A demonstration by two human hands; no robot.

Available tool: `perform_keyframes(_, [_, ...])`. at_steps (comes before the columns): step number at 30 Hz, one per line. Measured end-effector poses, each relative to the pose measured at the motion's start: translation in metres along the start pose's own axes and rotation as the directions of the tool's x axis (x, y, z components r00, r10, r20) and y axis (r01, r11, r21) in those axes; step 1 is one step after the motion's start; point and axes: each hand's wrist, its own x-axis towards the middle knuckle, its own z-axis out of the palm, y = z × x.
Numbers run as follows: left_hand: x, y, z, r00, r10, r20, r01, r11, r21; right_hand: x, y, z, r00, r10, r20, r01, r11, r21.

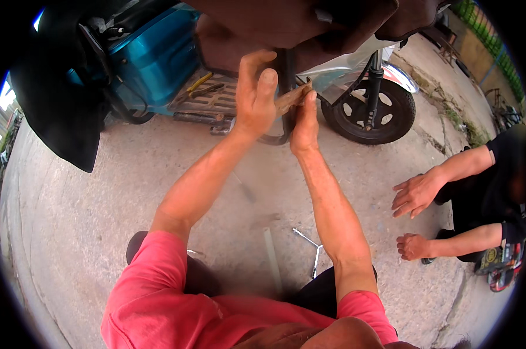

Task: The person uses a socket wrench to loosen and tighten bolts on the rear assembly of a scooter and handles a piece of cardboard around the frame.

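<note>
In front of me stands a scooter with a teal body. My left hand is by its dark upright bar, index finger and thumb raised and apart. Across the gap between my hands lies a flat, dirty tan piece; its exact kind does not show. My right hand is closed at the right end of that piece, thumb up along it, the other fingers mostly hidden. The left palm is near or against the piece's other end; I cannot tell which.
A yellow-handled tool and pliers lie on the slatted footboard. The front wheel stands to the right. On the concrete lies a Y-shaped socket wrench. Another person's hands reach in from the right.
</note>
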Motion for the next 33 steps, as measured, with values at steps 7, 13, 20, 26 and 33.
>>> perform_keyframes(7, [0.006,0.009,-0.016,0.995,-0.07,0.078,0.07,0.998,-0.006,-0.001,0.004,0.002,0.998,0.035,-0.046,-0.032,0.998,0.054])
perform_keyframes(13, [0.0,0.004,-0.078,0.955,-0.117,0.272,0.061,0.977,0.207,0.002,0.009,0.003,0.989,0.04,-0.146,-0.037,0.999,0.023])
perform_keyframes(20, [-0.002,-0.037,-0.08,0.862,-0.484,0.151,0.436,0.859,0.268,0.001,0.01,0.002,0.991,0.023,-0.134,-0.024,1.0,-0.007])
perform_keyframes(26, [0.048,-0.018,-0.063,0.987,-0.162,0.016,0.159,0.978,0.137,-0.001,0.005,0.005,0.991,-0.001,-0.137,-0.005,0.999,-0.04])
perform_keyframes(33, [0.065,-0.028,-0.034,0.973,-0.21,-0.097,0.198,0.973,-0.122,0.002,0.009,-0.006,0.991,-0.025,-0.134,0.014,0.996,-0.086])
